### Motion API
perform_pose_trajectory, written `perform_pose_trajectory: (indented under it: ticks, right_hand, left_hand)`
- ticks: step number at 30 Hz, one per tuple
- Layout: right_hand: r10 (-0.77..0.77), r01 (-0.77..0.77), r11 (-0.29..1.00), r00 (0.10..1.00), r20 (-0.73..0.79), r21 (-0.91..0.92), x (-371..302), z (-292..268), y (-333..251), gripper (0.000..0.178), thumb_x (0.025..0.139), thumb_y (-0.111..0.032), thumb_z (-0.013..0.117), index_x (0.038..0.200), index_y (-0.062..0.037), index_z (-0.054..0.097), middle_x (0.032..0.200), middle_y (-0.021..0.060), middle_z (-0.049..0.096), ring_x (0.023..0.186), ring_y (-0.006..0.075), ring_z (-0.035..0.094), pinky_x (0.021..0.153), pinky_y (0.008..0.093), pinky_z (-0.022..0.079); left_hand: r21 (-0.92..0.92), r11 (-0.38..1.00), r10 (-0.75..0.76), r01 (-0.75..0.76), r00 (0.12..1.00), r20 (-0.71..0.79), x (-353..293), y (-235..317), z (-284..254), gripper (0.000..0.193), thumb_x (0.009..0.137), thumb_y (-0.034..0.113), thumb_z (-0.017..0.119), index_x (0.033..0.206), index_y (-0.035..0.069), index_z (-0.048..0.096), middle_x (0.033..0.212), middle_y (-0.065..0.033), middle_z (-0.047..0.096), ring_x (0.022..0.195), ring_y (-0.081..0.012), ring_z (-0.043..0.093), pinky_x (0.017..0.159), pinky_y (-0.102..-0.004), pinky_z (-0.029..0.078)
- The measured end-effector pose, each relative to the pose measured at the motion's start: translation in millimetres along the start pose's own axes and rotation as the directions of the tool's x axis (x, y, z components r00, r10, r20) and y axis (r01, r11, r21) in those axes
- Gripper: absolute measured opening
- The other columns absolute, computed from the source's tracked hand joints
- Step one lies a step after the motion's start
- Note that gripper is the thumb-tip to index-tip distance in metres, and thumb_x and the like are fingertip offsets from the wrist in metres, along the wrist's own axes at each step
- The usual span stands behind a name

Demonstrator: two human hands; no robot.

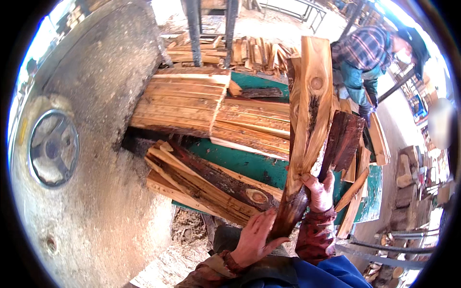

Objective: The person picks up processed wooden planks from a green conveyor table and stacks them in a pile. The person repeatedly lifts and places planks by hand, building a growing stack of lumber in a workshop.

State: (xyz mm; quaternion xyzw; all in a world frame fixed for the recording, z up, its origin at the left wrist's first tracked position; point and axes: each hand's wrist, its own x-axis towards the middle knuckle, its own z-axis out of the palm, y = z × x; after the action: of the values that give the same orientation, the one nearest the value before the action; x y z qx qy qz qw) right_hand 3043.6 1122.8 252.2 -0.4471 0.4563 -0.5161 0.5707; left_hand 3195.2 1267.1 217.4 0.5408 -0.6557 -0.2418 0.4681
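A long wooden plank (314, 101) with a knot and dark bark near its lower end stands tilted up in front of me. My right hand (321, 193) is closed on its edge, thumb against the wood. At the bark-covered lower end, my left hand (257, 237) grips it, thumb stretched across the bottom. A short dark reddish slab (342, 139) shows just behind my right hand; whether I touch it I cannot tell. Left of the plank, several rough boards with bark (216, 185) lie slanted on the green table (254, 165).
Two rows of cut boards (180, 103) lie across the table. A large worn machine housing with a round handwheel (54, 148) stands at left. Loose strips (355, 197) lie at the table's right end, where a co-worker (367, 60) bends over. Stacked offcuts (259, 53) lie beyond.
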Motion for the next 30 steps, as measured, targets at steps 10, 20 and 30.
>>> perform_pose_trajectory:
  ticks: [10, 20, 30]
  right_hand:
    - [0.167, 0.124, 0.917, 0.744, 0.647, -0.379, 0.1, 18.4, -10.3, 0.074, 0.073, -0.017, 0.083, 0.134, 0.0034, 0.047, 0.136, 0.0136, 0.052, 0.121, 0.0181, 0.052, 0.097, 0.0311, 0.044]
    - [0.238, 0.672, 0.497, 0.503, 0.831, -0.549, 21.7, 93.4, 56.6, 0.072, 0.070, -0.046, 0.079, 0.116, 0.0056, 0.058, 0.109, 0.0245, 0.061, 0.097, 0.0373, 0.059, 0.084, 0.0425, 0.047]
    - [0.106, 0.731, 0.377, 0.577, 0.810, -0.570, 20.4, 85.9, 82.7, 0.076, 0.078, -0.043, 0.072, 0.131, 0.0052, 0.046, 0.114, 0.0241, 0.055, 0.104, 0.0404, 0.055, 0.093, 0.0445, 0.044]
  left_hand:
    - [-0.582, 0.641, -0.741, 0.500, 0.602, -0.298, -84.0, -78.0, -35.4, 0.047, 0.088, 0.021, 0.071, 0.121, -0.007, 0.052, 0.111, -0.0123, 0.061, 0.097, -0.0202, 0.060, 0.084, -0.0303, 0.049]
    - [-0.909, 0.302, -0.873, 0.287, 0.467, -0.143, -87.8, -104.5, -30.2, 0.055, 0.093, 0.031, 0.065, 0.129, -0.006, 0.047, 0.117, -0.0117, 0.060, 0.106, -0.0206, 0.059, 0.091, -0.0375, 0.051]
    - [-0.838, 0.392, -0.861, 0.381, 0.473, -0.188, -83.2, -117.4, -36.5, 0.054, 0.094, 0.031, 0.063, 0.132, -0.004, 0.048, 0.119, -0.0104, 0.059, 0.103, -0.0180, 0.058, 0.083, -0.0334, 0.051]
